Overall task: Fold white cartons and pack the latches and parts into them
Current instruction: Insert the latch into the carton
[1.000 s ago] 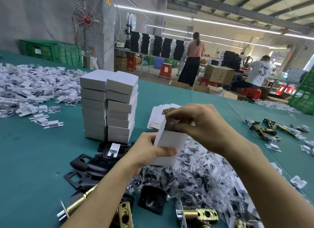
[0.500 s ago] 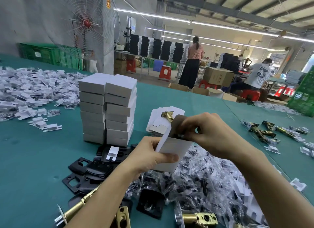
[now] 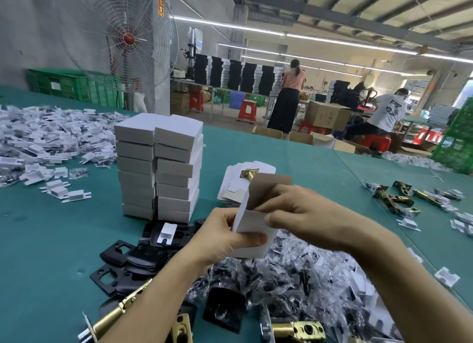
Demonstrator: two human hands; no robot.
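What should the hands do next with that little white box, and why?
Probably fold the raised flap down and tuck it in. The left hand grips the white carton upright, the right hand pinches its open top, and the flap stands up unfolded. What is inside cannot be seen.

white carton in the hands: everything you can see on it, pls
The white carton is an upright, slightly tilted box of thin card, white outside and grey-brown inside. Its top flap stands open; the contents aren't visible. The left hand grips its lower part, thumb across the front. The right hand pinches the top edge, fingers at the opening, thumb on the front. It is held above the pile of bagged parts; only the hands touch it.
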